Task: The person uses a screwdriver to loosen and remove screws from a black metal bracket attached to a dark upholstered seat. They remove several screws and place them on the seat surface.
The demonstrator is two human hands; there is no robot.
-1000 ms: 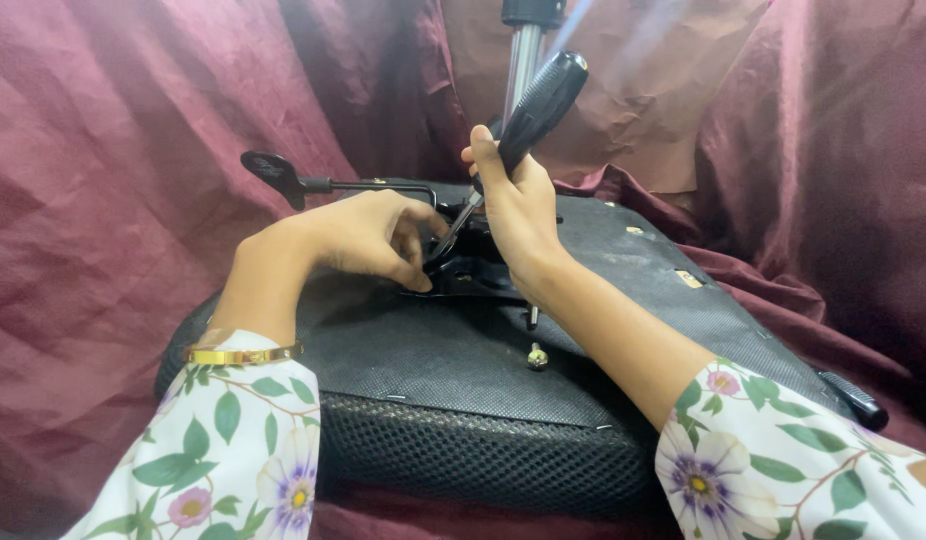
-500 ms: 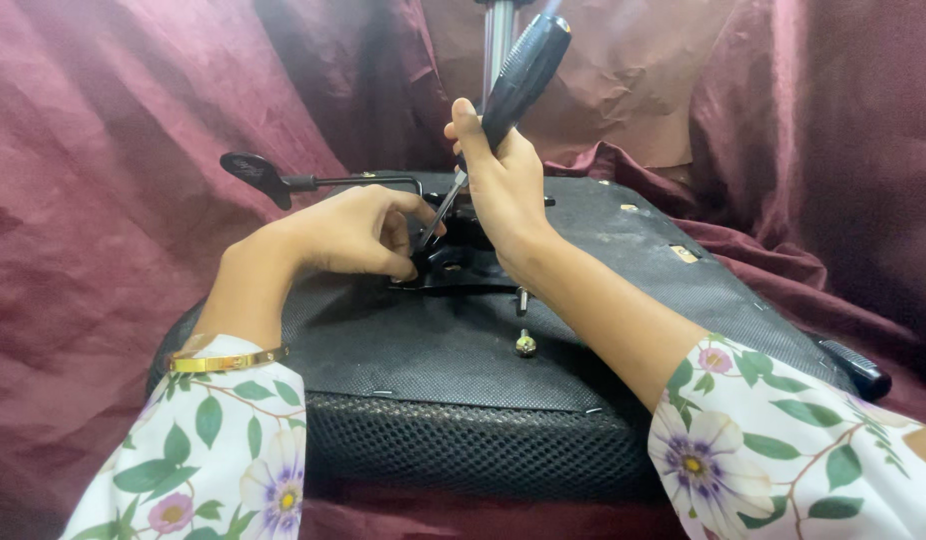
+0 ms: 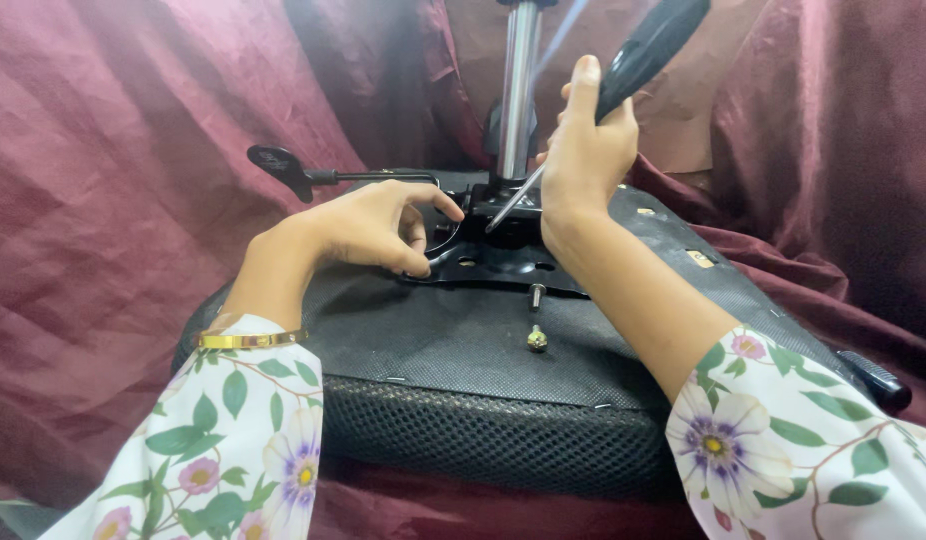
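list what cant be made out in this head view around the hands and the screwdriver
- Screwdriver: handle top cut off by the upper edge; tip too small against the dark metal plate.
- Chrome column: upper end beyond the frame.
- Right hand hides the plate's far side.
- Left hand: fingertips cover the plate's left edge.

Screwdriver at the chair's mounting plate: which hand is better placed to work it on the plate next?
Probably the right hand: it grips the screwdriver, whose tip is near the black metal plate. The left hand rests empty at the plate's edge.

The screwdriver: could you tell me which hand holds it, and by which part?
The right hand grips the screwdriver by its black handle; the left hand holds nothing.
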